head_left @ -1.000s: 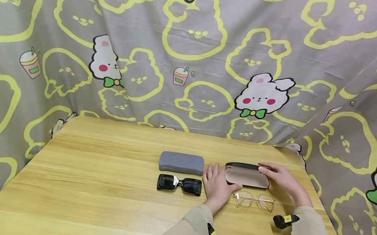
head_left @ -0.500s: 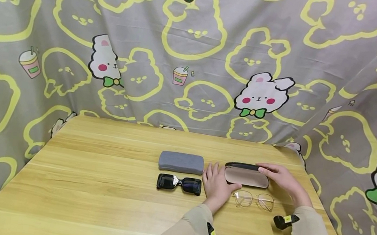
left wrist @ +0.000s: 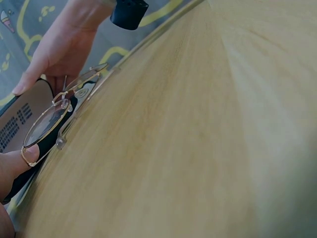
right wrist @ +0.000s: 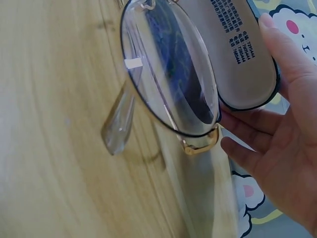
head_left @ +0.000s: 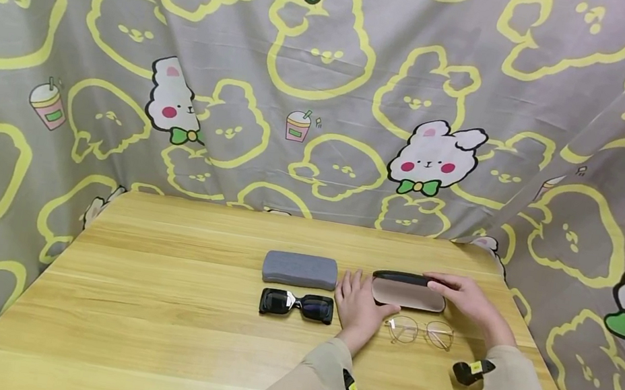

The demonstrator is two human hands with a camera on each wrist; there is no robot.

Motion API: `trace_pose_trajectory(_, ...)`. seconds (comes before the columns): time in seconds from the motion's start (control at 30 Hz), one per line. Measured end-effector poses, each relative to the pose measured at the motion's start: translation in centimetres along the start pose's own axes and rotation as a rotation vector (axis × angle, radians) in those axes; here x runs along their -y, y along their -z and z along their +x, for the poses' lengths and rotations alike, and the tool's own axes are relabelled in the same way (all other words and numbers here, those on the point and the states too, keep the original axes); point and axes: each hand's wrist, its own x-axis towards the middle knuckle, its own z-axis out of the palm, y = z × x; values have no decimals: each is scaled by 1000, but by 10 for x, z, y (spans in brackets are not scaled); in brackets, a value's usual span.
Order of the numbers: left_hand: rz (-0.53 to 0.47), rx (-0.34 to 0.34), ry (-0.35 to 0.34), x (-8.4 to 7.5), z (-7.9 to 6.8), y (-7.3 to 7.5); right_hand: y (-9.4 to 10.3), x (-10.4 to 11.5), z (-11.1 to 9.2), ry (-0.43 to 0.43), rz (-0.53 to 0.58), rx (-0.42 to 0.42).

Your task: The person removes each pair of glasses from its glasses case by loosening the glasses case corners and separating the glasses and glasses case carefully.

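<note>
A dark-edged glasses case [head_left: 410, 295] lies at the right of the table, its brownish printed face in sight in both wrist views. My right hand [head_left: 470, 300] holds its right end, thumb on the upper edge and fingers at the back, partly hidden. My left hand [head_left: 358, 304] rests at the case's left end with fingers spread and nearly straight, thumb along its front. Just in front of the case lies a pair of thin-framed glasses [head_left: 418, 331], which looks large in the right wrist view, with one round lens [right wrist: 171, 74] near the camera.
Left of my left hand lie a closed grey-blue glasses case [head_left: 300, 270] and, before it, black sunglasses [head_left: 297, 305]. The wooden table [head_left: 155, 334] reaches a patterned curtain [head_left: 235, 60] at the back and sides.
My right hand and the upper edge of the dark case have sunk very slightly. The left hand, both pairs of glasses and the grey-blue case stay in place.
</note>
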Motion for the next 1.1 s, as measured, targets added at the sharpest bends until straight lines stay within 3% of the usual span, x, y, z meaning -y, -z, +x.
trace_pose_trajectory(1.1, 16, -2, 6, -1, 0, 0, -2, -2, -3, 58, -65, -33)
